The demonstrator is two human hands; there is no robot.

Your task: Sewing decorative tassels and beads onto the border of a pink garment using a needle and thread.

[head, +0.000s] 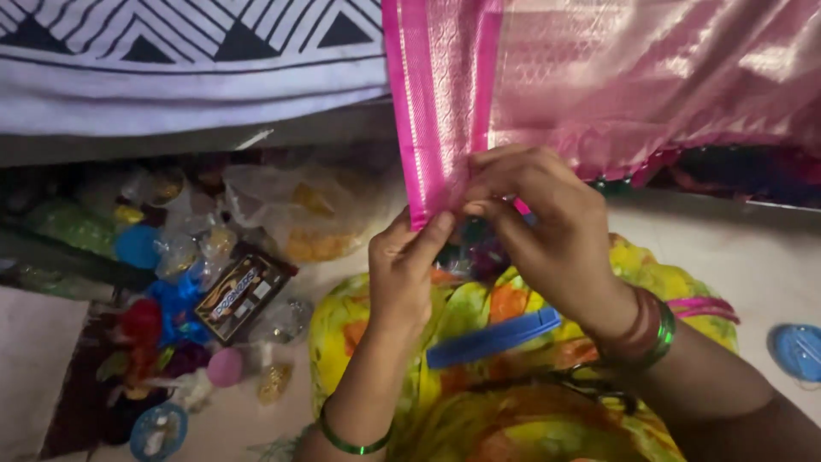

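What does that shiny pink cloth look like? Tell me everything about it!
The pink cloth is glossy and silky, pale pink with a woven pattern and brighter pink stripes along its border. It hangs down from the top of the picture, with a fringed lower edge on the right. The left hand and right hand both pinch the bottom of the striped border strip.

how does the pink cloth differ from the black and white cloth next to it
The pink cloth is shiny, with a brighter pink border strip; the black and white cloth is matte, with triangles and stripes. The pink cloth's lower edge is pinched by the left hand and the right hand; the black and white cloth is untouched. The pink cloth hangs lower at its border than the black and white cloth. Both hang from the top of the view.
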